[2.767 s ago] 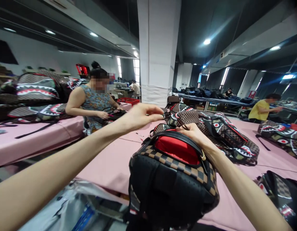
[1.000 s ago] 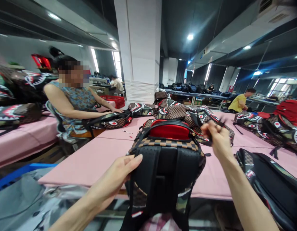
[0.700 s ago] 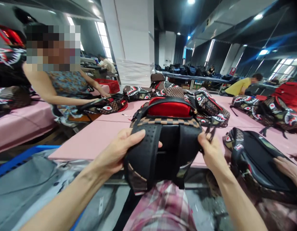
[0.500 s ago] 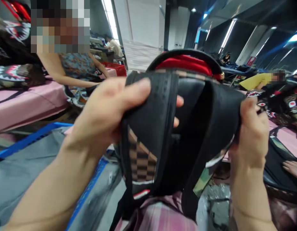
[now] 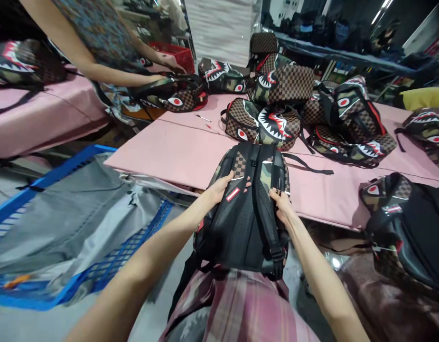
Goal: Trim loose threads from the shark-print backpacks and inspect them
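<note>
A black backpack (image 5: 237,237) with checkered and camouflage patches rests between my lap and the edge of the pink table, its back panel and shoulder straps facing me. My left hand (image 5: 219,189) is closed around the left shoulder strap (image 5: 239,164), beside a small red-and-white label (image 5: 232,194); some fingertips show past the strap's inner edge. My right hand (image 5: 281,202) grips the other shoulder strap (image 5: 266,178) near its camouflage patch. The front of this backpack is turned away and hidden.
Several shark-face backpacks (image 5: 281,126) lie on the pink table (image 5: 162,154). A pen (image 5: 202,117) lies near them. At left stands a blue crate (image 5: 51,301) with grey lining. Across the table a co-worker's hand (image 5: 151,80) touches another backpack (image 5: 180,95). A further backpack (image 5: 418,228) is at right.
The backpack has gone from close before my face down to my lap and the table edge. Both hands moved down with it, still on the straps. My view now tilts lower.
</note>
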Tool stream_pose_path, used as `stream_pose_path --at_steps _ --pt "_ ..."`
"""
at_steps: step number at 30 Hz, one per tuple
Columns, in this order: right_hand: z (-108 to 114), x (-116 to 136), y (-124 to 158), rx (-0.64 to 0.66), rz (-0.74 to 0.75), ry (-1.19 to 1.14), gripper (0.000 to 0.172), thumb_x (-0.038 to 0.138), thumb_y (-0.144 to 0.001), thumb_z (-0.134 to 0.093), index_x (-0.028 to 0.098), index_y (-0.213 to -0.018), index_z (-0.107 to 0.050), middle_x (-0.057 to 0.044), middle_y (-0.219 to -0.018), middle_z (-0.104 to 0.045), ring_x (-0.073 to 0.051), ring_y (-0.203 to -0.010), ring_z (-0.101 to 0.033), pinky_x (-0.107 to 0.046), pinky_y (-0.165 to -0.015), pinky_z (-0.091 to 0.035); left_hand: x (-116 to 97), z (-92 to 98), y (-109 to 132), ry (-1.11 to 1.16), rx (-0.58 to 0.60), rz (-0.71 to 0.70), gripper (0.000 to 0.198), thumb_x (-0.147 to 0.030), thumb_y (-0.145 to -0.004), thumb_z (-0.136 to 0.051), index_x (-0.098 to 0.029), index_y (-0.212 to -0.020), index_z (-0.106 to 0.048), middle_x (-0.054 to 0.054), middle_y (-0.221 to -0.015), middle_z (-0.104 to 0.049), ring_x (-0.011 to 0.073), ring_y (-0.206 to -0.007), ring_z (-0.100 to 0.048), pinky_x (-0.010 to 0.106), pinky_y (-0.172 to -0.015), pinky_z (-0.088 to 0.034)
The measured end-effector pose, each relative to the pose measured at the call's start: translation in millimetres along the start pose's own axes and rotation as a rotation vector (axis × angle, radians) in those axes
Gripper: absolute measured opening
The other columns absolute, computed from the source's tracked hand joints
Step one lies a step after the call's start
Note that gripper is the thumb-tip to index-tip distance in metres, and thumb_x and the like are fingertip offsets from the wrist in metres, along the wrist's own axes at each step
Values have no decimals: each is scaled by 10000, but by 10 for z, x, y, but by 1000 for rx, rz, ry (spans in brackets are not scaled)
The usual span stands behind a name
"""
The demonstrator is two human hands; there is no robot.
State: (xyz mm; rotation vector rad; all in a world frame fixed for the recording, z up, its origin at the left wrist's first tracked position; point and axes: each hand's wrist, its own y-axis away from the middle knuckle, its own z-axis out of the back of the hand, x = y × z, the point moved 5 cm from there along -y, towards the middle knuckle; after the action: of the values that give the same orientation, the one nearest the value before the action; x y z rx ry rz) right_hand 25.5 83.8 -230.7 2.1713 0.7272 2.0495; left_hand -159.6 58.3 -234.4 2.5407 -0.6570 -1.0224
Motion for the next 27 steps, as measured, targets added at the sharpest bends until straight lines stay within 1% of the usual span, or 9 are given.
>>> stream_pose_path --at_steps 3,6,10,16,20,22,23,25,27 --pt "13 -111 -10 28 -38 -20 472 508 -498 -738 209 -601 -388 91 -499 -386 -66 -463 -353 -217 -463 -293 52 113 16 39 41 27 531 -421 -936 -268 -32 -1181 -533 184 -943 -680 222 -865 -662 336 -787 -518" --pt "24 -106 -56 41 -62 -23 478 509 -496 -747 208 -599 -389 97 -488 -337 -56 -434 -292 -216 -432 -239 31 145 -6 37 40 63 549 -450 -930 -270 -52 -1206 -528 167 -947 -683 205 -838 -665 322 -799 -512" --pt "19 -96 -73 29 -72 -26 510 537 -492 -745 209 -590 -367 98 -484 -314 -53 -433 -280 -216 -427 -218 35 180 -43 11 47 88 545 -469 -920 -293 -73 -1198 -544 153 -967 -683 190 -813 -666 300 -809 -509" --pt "9 -96 -86 18 -120 -47 516 518 -469 -763 206 -592 -371 103 -485 -316 -46 -426 -279 -211 -419 -202 32 188 -55 34 34 84 561 -459 -932 -242 -57 -1163 -558 171 -1015 -668 216 -955 -636 314 -854 -497" --pt "-8 -127 -65 -3 -123 -70 487 486 -472 -768 202 -587 -390 102 -479 -335 -49 -426 -294 -209 -422 -230 19 123 -20 41 -45 66 534 -423 -938 -247 -39 -1091 -584 186 -1028 -660 230 -986 -625 325 -844 -508" --pt "14 -99 -36 -40 -89 -88 436 469 -494 -757 194 -611 -440 85 -516 -403 -59 -467 -361 -209 -462 -299 -20 98 21 -3 -115 39 491 -380 -942 -265 -32 -1010 -604 188 -970 -673 231 -924 -646 329 -800 -525" --pt "50 -58 -27 -80 -63 -103 404 454 -507 -752 189 -642 -479 73 -551 -452 -67 -506 -409 -210 -501 -341 -65 99 43 -47 -168 14 441 -351 -937 -301 -38 -959 -611 177 -908 -684 227 -861 -662 325 -756 -536" --pt "167 92 -46 -185 12 -141 368 411 -535 -746 183 -754 -558 43 -653 -552 -92 -609 -498 -219 -592 -404 -233 111 76 -156 -278 -75 295 -294 -899 -421 -66 -867 -605 121 -746 -688 202 -686 -668 300 -639 -543" --pt "306 325 -145 -252 117 -182 413 357 -558 -745 187 -905 -599 14 -767 -621 -119 -698 -553 -235 -646 -438 -507 102 64 -255 -346 -219 174 -263 -829 -546 -95 -829 -593 49 -637 -661 153 -543 -627 249 -546 -516"
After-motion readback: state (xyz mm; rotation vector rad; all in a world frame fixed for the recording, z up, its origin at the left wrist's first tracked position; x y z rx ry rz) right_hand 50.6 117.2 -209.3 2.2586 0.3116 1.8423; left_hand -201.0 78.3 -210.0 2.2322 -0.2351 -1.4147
